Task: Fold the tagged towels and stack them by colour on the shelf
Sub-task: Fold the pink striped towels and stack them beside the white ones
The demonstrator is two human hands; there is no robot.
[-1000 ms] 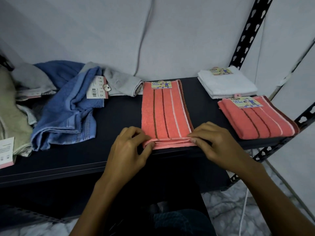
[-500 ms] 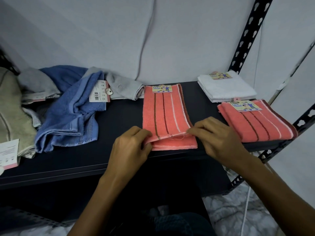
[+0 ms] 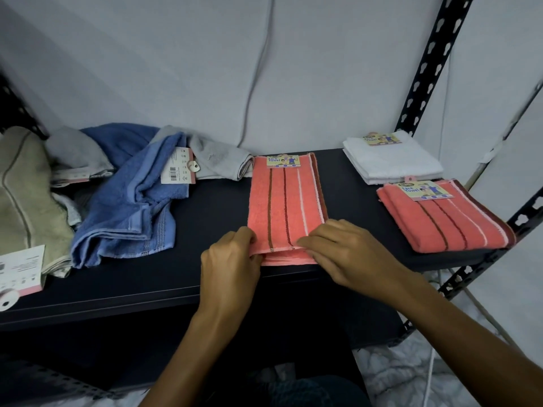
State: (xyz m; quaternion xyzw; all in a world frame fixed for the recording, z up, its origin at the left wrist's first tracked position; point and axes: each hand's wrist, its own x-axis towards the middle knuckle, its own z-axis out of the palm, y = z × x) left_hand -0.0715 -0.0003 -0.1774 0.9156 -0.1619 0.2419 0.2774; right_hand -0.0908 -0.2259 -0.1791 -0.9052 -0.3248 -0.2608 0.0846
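Observation:
A coral striped towel (image 3: pixel 286 201) with a yellow tag lies lengthwise in the middle of the dark shelf (image 3: pixel 205 218). My left hand (image 3: pixel 232 264) pinches its near left corner and my right hand (image 3: pixel 343 249) pinches its near right corner, lifting the top layer off the layer beneath. To the right lies a folded coral towel (image 3: pixel 443 221) with a tag, and behind it a folded white towel (image 3: pixel 392 160). At the left lie a crumpled blue towel (image 3: pixel 129 207), a grey towel (image 3: pixel 217 160) and a beige towel (image 3: pixel 26 189).
A black slotted upright (image 3: pixel 432 63) rises at the back right and a grey cable (image 3: pixel 255 71) hangs down the wall. A white and pink tag (image 3: pixel 20 270) lies at the shelf's left front. A lower shelf and marbled floor show below.
Both hands have raised the coral towel's near edge and carried it a little away from me, exposing the layer underneath. The camera has tipped slightly downward.

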